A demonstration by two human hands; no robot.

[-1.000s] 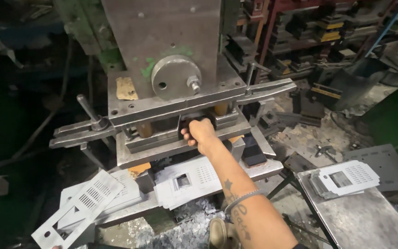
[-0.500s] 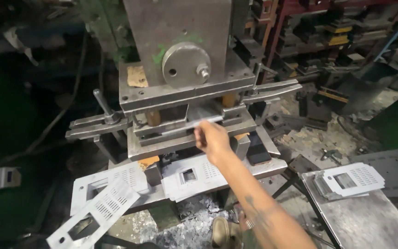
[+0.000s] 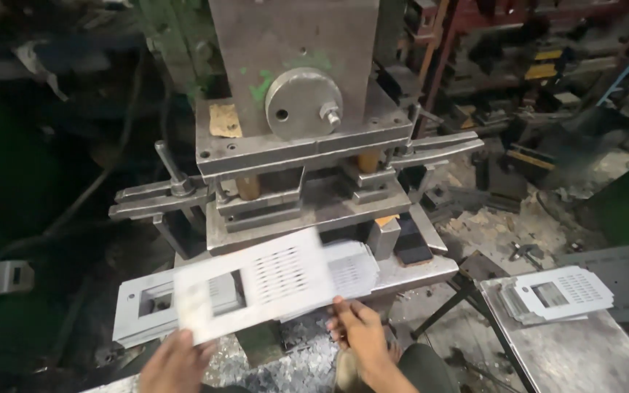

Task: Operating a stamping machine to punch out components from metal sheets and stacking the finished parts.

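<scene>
A grey perforated metal plate (image 3: pixel 256 284) with a rectangular cut-out hangs tilted and motion-blurred in front of a steel press (image 3: pixel 293 94). My left hand (image 3: pixel 176 362) grips the plate's lower left corner. My right hand (image 3: pixel 356 329) has its fingers on the plate's lower right edge. The die gap (image 3: pixel 307 200) between the press's upper and lower blocks lies just behind the plate. More punched plates (image 3: pixel 147 309) rest on the press bed under the held one.
A small stack of punched plates (image 3: pixel 556 295) lies on a metal table (image 3: pixel 584 356) at the right. Clamp bars (image 3: pixel 158 198) stick out on both sides of the press. Metal scrap covers the floor (image 3: pixel 293 371), and cluttered shelves (image 3: pixel 540 65) stand behind.
My right hand has drawn back from the die gap to the plate's edge. My left hand has come into view, and a perforated plate has been lifted up in front of the press.
</scene>
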